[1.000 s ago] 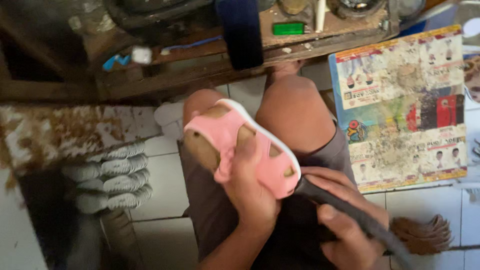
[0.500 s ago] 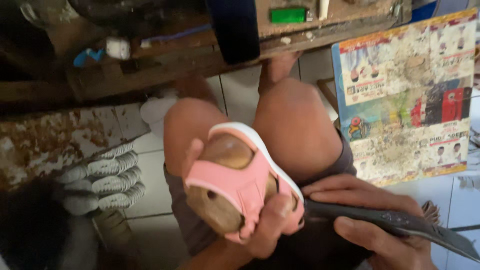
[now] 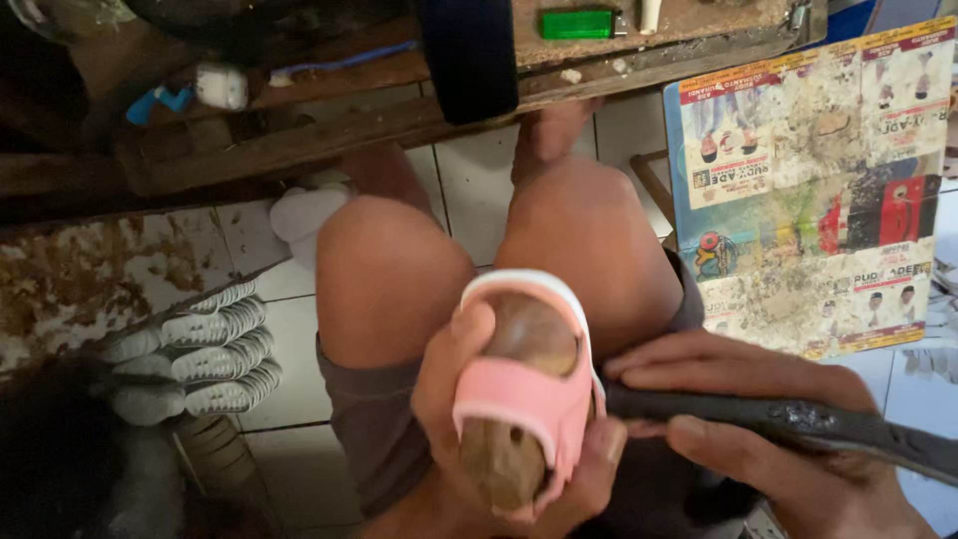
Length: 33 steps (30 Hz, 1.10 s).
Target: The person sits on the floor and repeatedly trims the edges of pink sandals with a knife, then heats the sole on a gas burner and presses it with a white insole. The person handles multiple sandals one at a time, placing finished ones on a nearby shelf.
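Observation:
My left hand (image 3: 454, 399) grips a small pink sandal (image 3: 524, 399) with a white sole edge and a brown footbed, held over my lap between my bare knees. My thumb lies along the sandal's left side and my fingers wrap under its lower end. My right hand (image 3: 768, 449) holds a long dark tool (image 3: 788, 424) like a flat strip or blade. The tool's tip meets the right edge of the sandal's sole. The tool's far end runs out of view at the right.
A worn wooden bench (image 3: 329, 110) crosses the top, with a green lighter (image 3: 577, 24) on it. A stained printed board (image 3: 813, 190) leans at the right. Several white shoe soles (image 3: 190, 354) lie stacked at the left on the white tiled floor (image 3: 299, 369).
My left hand has turned the sandal from slanting to nearly upright and brought it right, over my lap. My right hand and the tool stayed against its right edge.

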{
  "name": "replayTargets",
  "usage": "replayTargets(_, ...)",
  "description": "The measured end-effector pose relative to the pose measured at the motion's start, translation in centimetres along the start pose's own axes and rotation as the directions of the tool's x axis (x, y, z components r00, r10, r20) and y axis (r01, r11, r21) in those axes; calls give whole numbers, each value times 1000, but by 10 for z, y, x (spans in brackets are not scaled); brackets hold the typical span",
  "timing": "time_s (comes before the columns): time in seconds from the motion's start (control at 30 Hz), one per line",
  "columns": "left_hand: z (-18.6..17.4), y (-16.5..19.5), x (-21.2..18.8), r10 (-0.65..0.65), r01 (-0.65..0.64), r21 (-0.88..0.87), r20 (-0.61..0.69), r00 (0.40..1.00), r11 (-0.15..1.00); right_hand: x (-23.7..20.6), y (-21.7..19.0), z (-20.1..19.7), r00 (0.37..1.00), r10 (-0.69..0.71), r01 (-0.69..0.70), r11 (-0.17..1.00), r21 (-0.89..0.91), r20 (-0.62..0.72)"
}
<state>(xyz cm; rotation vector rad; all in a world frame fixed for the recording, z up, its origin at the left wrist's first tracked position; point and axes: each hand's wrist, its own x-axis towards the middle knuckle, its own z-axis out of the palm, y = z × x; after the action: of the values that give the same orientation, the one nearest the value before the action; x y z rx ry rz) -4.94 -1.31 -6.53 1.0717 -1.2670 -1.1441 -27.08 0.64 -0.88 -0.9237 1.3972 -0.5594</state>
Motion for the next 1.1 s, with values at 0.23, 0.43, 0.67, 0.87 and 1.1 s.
replayTargets(0.23, -17, 33, 20, -229, 316, -422, 244, 942, 850, 8, -11, -19, 985, -67, 89, 987, -136, 159)
replayTargets(0.43, -24, 36, 9, -604, 630, -664, 325, 728, 403, -25, 30, -21, 990, -36, 25, 997, 75, 135)
replayTargets(0.67, -21, 27, 4, -528, 536, -653, 237, 816, 535, -35, 34, 8, 999, 9, -11, 999, 48, 40)
replayTargets(0.87, -28, 28, 20, -552, 604, -506, 270, 789, 616, -15, 22, 12, 996, -26, 40, 985, -170, 86)
replayTargets(1.1, -35, 22, 25, -611, 701, -539, 377, 697, 467, -2, 13, 13, 994, 100, -99, 994, -38, 34)
